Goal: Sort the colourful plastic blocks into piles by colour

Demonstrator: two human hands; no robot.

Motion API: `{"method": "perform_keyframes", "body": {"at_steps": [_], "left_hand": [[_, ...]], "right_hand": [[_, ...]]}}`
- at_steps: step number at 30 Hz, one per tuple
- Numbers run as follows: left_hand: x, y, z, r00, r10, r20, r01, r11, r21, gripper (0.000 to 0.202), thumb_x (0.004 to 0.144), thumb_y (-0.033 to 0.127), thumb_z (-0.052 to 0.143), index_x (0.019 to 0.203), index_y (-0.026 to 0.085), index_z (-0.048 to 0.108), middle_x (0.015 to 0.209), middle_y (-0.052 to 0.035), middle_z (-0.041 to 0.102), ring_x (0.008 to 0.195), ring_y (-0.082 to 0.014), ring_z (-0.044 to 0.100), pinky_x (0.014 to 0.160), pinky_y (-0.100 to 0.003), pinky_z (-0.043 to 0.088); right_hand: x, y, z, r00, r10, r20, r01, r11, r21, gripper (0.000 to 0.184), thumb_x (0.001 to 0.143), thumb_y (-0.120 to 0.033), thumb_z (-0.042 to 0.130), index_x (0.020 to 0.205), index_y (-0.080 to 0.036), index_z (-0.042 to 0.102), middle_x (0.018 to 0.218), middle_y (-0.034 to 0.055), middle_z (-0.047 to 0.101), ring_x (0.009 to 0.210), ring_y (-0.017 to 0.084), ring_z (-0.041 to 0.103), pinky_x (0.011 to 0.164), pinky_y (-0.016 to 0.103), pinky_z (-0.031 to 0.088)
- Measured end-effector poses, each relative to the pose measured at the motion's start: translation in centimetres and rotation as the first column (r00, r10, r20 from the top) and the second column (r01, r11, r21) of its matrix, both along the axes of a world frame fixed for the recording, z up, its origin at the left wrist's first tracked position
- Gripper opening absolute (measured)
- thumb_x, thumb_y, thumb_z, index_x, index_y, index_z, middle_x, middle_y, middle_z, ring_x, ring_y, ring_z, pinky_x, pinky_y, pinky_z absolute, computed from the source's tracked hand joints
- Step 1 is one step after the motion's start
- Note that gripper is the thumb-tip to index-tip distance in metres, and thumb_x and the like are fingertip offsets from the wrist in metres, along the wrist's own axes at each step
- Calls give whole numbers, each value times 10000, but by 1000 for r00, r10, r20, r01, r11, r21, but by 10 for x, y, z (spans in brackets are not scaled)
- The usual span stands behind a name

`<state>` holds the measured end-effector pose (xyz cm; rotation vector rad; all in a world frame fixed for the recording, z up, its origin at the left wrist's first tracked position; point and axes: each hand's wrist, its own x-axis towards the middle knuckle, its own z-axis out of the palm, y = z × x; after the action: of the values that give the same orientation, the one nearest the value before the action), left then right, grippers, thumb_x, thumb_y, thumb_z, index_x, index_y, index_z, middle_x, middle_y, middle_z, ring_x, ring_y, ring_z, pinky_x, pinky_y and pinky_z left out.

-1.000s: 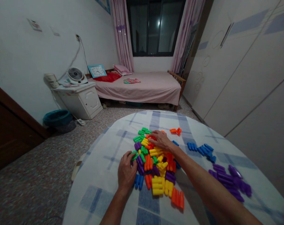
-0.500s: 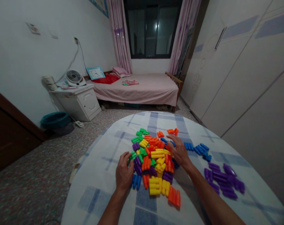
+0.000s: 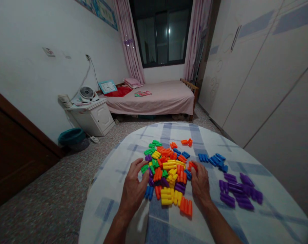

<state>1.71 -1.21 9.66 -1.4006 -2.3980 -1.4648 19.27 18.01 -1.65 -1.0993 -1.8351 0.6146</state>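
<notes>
A mixed pile of finger-shaped plastic building blocks lies on the table, with yellow blocks (image 3: 166,196), orange blocks (image 3: 186,206) and several green and purple ones. At the pile's left edge is my left hand (image 3: 133,184), its thumb and index finger apart around a green block (image 3: 144,168); I see no firm grip. On the right side, the fingers of my right hand (image 3: 201,183) are closed on an orange block (image 3: 191,165), partly hidden by the fingertips. A blue block (image 3: 188,174) lies just beside that hand.
To the right are a group of blue blocks (image 3: 216,159) and a heap of purple blocks (image 3: 239,191). A few orange blocks (image 3: 186,142) lie at the back. The checked tablecloth (image 3: 113,203) covers a rounded table. Beyond stand a bed (image 3: 166,98) and a wardrobe (image 3: 245,84).
My right hand has drawn back from the far side of the pile toward me and now holds an orange block. My left hand has shifted slightly up along the left edge. The camera view has turned a little left.
</notes>
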Motion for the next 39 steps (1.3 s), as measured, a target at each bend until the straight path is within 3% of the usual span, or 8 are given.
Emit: {"method": "perform_keyframes", "body": {"at_steps": [5, 9, 12, 17, 22, 26, 32, 39], "left_hand": [[-28, 38, 15, 996, 33, -85, -28, 998, 64, 259, 851, 266, 504, 1066, 203, 635, 1190, -79, 586, 1133, -196, 548, 964, -370, 473], [-57, 106, -10, 961, -99, -259, 62, 987, -147, 293, 851, 230, 502, 1093, 153, 647, 1176, -114, 607, 1137, -213, 543, 1041, -379, 408], [-77, 150, -32, 909, -248, -336, 120, 926, -359, 309, 869, 252, 496, 1124, 191, 658, 1294, -108, 557, 1248, -242, 462, 1092, -410, 344], [-111, 182, -53, 870, -411, -273, 194, 794, -576, 350, 910, 275, 415, 1184, 260, 632, 1365, -50, 513, 1309, -209, 408, 1122, -390, 287], [-134, 182, -55, 880, -412, -237, 201, 774, -600, 359, 858, 242, 476, 1178, 237, 640, 1287, -78, 558, 1138, -200, 554, 1009, -315, 403], [-140, 171, -50, 907, -316, -278, 88, 789, -609, 305, 823, 251, 522, 1085, 271, 678, 1184, -63, 599, 1043, -219, 584, 938, -323, 423], [-146, 132, -60, 941, -109, -321, -104, 810, -578, 249, 832, 305, 522, 1017, 261, 682, 1082, -68, 612, 1018, -236, 564, 898, -355, 409], [-138, 86, -80, 943, 52, -327, -198, 881, -429, 206, 839, 321, 521, 946, 188, 637, 965, -60, 622, 934, -197, 573, 870, -320, 416]], "right_hand": [[2, 0, -1, 999, -23, -26, 22, 999, -36, 459, 882, -430, 318, 1105, -134, 590, 1121, 127, 591, 1086, 253, 481, 1005, 435, 338], [3, 2, -2, 998, -25, -55, 21, 997, -79, 453, 877, -427, 321, 1104, -141, 589, 1137, 120, 586, 1098, 249, 486, 1004, 425, 341], [4, 3, -1, 998, -22, -53, 16, 993, -113, 446, 866, -430, 335, 1077, -142, 602, 1124, 118, 599, 1092, 251, 496, 989, 419, 354], [7, 2, 1, 999, 0, -38, -6, 986, -164, 436, 856, -456, 363, 1054, -165, 621, 1103, 100, 623, 1075, 253, 515, 971, 415, 367], [7, 1, -1, 1000, 24, -19, -27, 987, -156, 421, 866, -457, 380, 1080, -180, 614, 1128, 91, 618, 1089, 248, 512, 973, 407, 369], [7, 1, -1, 1000, 23, 5, -22, 988, -150, 403, 864, -448, 389, 1066, -185, 619, 1125, 95, 620, 1092, 258, 513, 975, 420, 369], [9, 2, -2, 999, 29, 18, -27, 990, -140, 398, 857, -437, 391, 1078, -190, 610, 1139, 93, 614, 1097, 263, 507, 976, 433, 370], [9, 4, -4, 998, 36, 47, -30, 991, -130, 411, 848, -454, 391, 1063, -182, 611, 1136, 97, 613, 1088, 266, 512, 955, 432, 376]]}}
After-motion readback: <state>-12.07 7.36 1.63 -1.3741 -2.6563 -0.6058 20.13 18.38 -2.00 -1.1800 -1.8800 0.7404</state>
